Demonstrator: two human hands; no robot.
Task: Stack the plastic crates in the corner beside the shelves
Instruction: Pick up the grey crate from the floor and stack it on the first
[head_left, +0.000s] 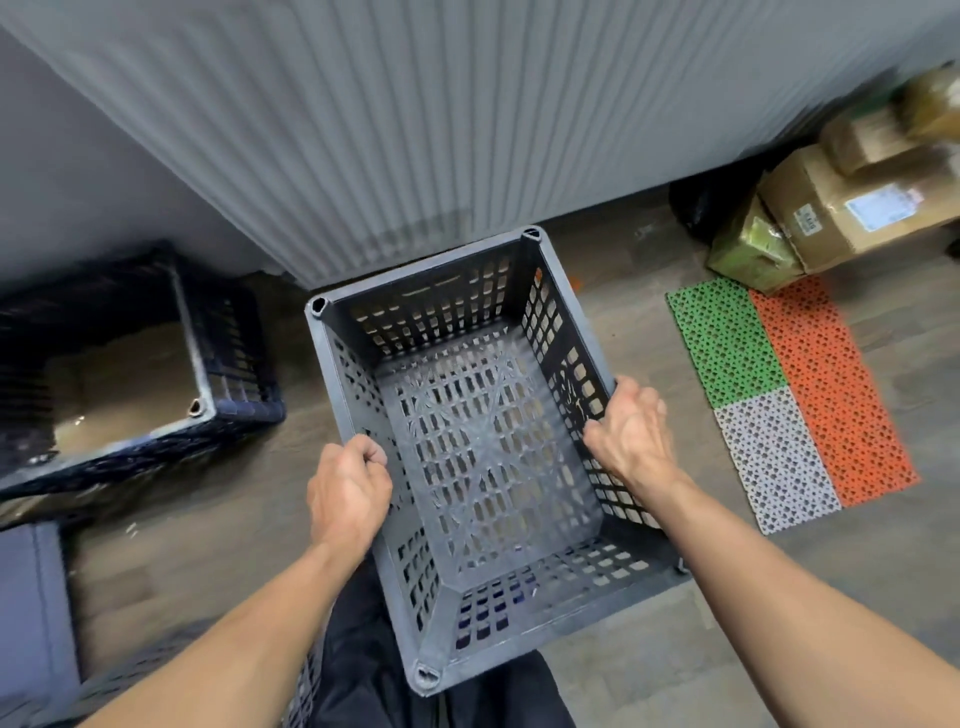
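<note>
I hold an empty grey plastic crate (467, 415) with slotted walls in front of me, above the floor. My left hand (349, 493) grips its left rim, fingers curled over the edge. On the right rim, my right hand (628, 431) grips the same way. A second, dark blue crate (223, 358) stands on the floor to the left, close to the ribbed wall. Part of another slotted crate (301, 691) shows at the bottom edge beside my legs.
A ribbed grey wall panel (415, 130) runs across the back. Cardboard boxes (841, 208) and a green package (753, 249) lie at the right. A green, orange and white perforated mat (789, 400) covers the floor to the right. A grey-blue object (31, 597) sits at lower left.
</note>
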